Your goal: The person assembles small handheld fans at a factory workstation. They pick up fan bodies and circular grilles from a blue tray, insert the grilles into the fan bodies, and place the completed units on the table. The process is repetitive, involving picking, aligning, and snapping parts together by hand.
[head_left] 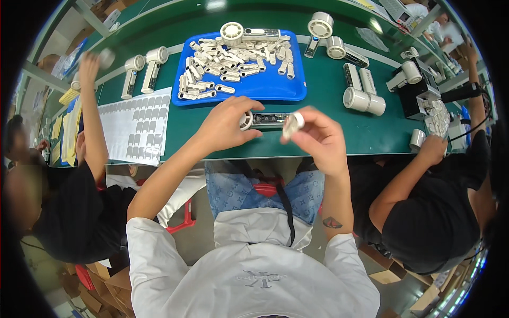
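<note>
My left hand [227, 126] rests on the green table [328, 111] near its front edge, fingers closed over the round white head of a handheld fan body [268, 120] that lies flat with its dark inner board showing. My right hand [317, 137] is lifted just right of it and pinches a small white plastic cover piece [292, 123] between thumb and fingers. Behind both hands stands a blue tray [275, 87] heaped with several small white plastic parts [233, 61].
Assembled white fans [144, 69] lie left of the tray, more white fans [360, 98] to its right. A white sticker sheet [135, 127] lies at the left. One person in black sits on each side; a black fixture [416, 93] stands at the right.
</note>
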Demonstrator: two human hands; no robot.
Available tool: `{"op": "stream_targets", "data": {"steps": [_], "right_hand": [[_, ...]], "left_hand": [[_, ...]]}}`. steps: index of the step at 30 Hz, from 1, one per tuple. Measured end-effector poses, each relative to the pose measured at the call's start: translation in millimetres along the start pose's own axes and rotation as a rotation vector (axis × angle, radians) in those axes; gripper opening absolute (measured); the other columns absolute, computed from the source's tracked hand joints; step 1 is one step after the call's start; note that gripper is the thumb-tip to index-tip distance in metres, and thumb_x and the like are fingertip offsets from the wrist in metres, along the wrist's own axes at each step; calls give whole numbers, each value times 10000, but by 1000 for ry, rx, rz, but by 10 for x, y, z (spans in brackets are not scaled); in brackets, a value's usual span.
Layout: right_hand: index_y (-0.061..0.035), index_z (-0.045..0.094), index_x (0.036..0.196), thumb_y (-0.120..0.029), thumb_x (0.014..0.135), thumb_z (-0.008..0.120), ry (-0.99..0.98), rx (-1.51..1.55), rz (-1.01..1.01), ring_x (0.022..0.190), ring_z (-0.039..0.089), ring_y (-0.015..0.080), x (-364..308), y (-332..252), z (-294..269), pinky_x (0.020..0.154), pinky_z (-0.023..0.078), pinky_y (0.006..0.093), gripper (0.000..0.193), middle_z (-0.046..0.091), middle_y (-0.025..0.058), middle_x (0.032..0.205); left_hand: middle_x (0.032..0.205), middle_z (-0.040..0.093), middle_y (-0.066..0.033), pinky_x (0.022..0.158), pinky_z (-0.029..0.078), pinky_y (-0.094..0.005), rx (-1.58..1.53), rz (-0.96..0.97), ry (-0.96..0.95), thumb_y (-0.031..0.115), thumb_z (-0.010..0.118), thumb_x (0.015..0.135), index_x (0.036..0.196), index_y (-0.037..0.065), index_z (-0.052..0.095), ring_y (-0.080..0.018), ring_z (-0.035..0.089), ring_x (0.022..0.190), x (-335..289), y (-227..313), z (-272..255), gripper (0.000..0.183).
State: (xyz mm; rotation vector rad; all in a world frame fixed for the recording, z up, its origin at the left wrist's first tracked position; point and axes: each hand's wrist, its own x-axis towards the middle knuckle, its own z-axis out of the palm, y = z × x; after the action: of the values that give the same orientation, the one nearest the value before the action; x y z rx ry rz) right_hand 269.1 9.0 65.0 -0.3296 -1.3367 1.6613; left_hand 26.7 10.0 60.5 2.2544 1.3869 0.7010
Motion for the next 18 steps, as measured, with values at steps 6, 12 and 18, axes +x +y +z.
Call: {"op": "stream_targets", "data": {"steps": [6,12,18], "right_hand": [[71,575,1128,-47,876,657,104,216,-36,791,674,244,-64,-178,72,734,566,356,290,634,162,947],[50,692,996,-118,800,756,-527,504,1,861,658,282,-247,-649,497,745,522,356,266,702,172,988],[70,685,995,2,743,748,-53,39,-63,793,621,228,-330,-573,463,711,506,307,268,653,127,951]], "left_hand": [[1070,664,-83,896,480,-385,-25,5,74,165,836,678,1097,100,657,-296,607,992,31,-95,147,460],[996,684,-83,861,489,-378,-35,-52,96,124,832,667,1035,68,676,-283,616,958,14,-64,135,404],[994,687,-86,846,491,-371,-54,-58,141,115,831,668,1029,62,676,-281,620,935,-14,-69,161,396]]}}
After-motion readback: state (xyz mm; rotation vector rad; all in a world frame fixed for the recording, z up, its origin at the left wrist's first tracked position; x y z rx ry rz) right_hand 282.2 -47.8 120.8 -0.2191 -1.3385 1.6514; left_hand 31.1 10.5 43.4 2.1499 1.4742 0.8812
